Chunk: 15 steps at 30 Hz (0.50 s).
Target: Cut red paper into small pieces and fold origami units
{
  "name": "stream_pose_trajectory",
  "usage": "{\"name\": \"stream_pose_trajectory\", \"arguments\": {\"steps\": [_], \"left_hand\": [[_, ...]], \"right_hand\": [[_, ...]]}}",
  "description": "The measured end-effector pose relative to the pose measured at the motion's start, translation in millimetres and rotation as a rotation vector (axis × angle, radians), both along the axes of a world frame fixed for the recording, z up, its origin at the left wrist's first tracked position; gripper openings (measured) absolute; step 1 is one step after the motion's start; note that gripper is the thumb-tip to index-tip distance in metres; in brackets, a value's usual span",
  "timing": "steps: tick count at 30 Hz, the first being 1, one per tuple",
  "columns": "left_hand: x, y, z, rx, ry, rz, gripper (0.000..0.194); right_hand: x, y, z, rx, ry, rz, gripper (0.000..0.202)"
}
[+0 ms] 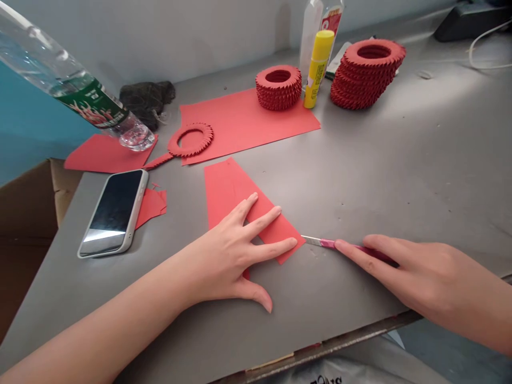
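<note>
Red paper (222, 197), folded at an angle, lies flat on the grey table. My left hand (240, 245) presses down on it with its fingers spread. In my right hand (416, 266) is a pink utility knife (328, 244), its blade pointing left. The blade's tip meets the right corner of the folded paper, close to my left fingertips. Part of the paper is hidden beneath my left hand, and my right palm covers most of the knife's handle.
Behind the paper are a larger red sheet (240, 128), a pleated paper ring (192, 140), two ring stacks (279, 88) (366, 74) and a yellow glue stick (318, 69). At left stand a water bottle (92, 104) and a phone (114, 208) lying over red scraps (152, 207).
</note>
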<state>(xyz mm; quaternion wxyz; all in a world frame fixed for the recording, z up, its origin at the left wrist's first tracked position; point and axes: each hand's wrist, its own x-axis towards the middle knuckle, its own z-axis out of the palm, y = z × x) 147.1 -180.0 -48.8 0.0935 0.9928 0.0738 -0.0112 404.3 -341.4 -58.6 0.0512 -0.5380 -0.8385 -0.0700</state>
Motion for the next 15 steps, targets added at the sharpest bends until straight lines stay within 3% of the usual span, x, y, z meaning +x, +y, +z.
{"name": "stream_pose_trajectory", "arguments": {"steps": [9, 15], "left_hand": [[1, 2, 2.9, -0.005, 0.026, -0.018, 0.088], [0, 5, 4.7, -0.043, 0.03, -0.016, 0.094]], "right_hand": [[4, 21, 2.4, -0.066, -0.103, 0.07, 0.06], [4, 39, 1.1, 0.01, -0.123, 0.108, 0.056]]}}
